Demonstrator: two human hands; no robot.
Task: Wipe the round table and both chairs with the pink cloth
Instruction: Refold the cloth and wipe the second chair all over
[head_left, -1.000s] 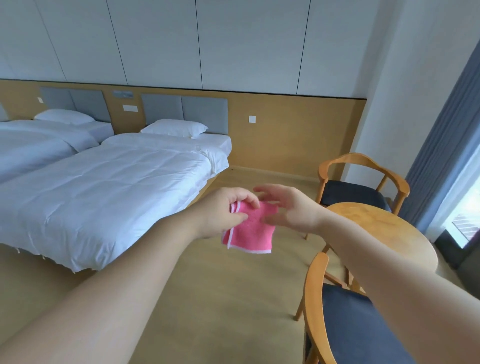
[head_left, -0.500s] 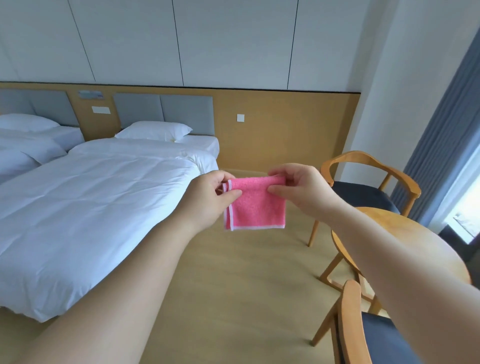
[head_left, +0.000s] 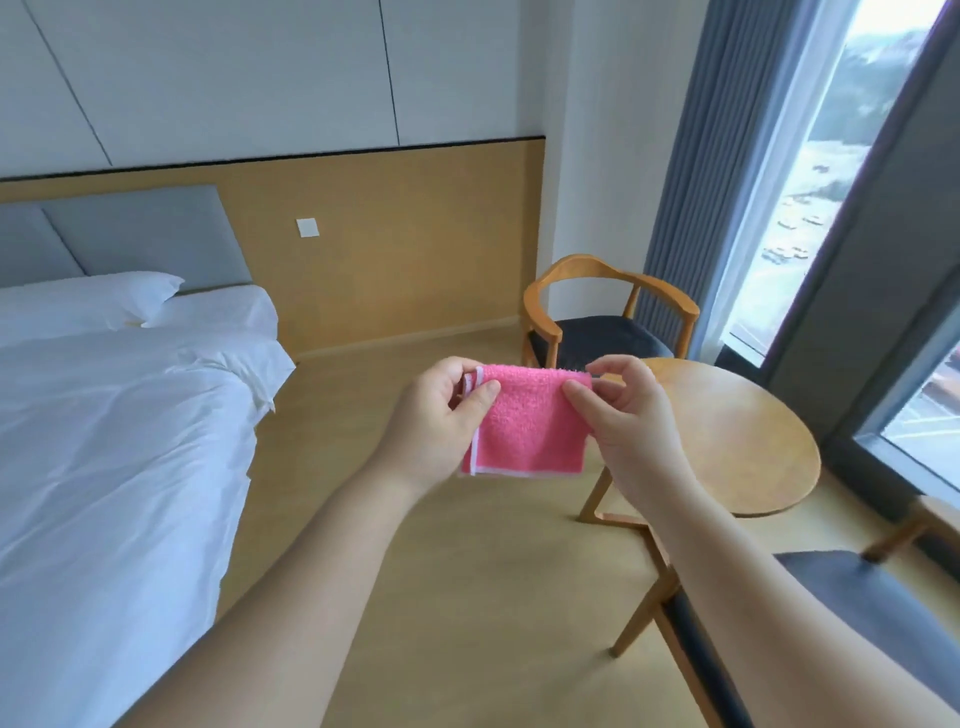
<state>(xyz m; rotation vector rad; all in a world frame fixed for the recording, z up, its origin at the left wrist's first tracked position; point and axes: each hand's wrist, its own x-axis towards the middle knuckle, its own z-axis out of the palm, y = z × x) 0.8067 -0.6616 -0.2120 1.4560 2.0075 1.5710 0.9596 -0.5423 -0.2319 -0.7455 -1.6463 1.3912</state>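
Observation:
A folded pink cloth (head_left: 527, 426) with a white edge hangs in the air in front of me. My left hand (head_left: 441, 421) pinches its upper left corner and my right hand (head_left: 631, 421) pinches its upper right corner. The round wooden table (head_left: 748, 441) stands just right of the cloth, lower down. Behind the table is a wooden armchair (head_left: 602, 306) with a dark seat. A second chair (head_left: 841, 613) with a dark seat is at the lower right, partly hidden by my right forearm.
A bed (head_left: 114, 415) with white bedding fills the left side. A grey curtain (head_left: 711, 156) and a tall window (head_left: 852, 171) are at the right. Wooden floor (head_left: 467, 597) lies between bed and table.
The view has swung right toward the window and table. My right hand has gone from reaching for the cloth to pinching its corner, and the cloth is now held stretched between both hands.

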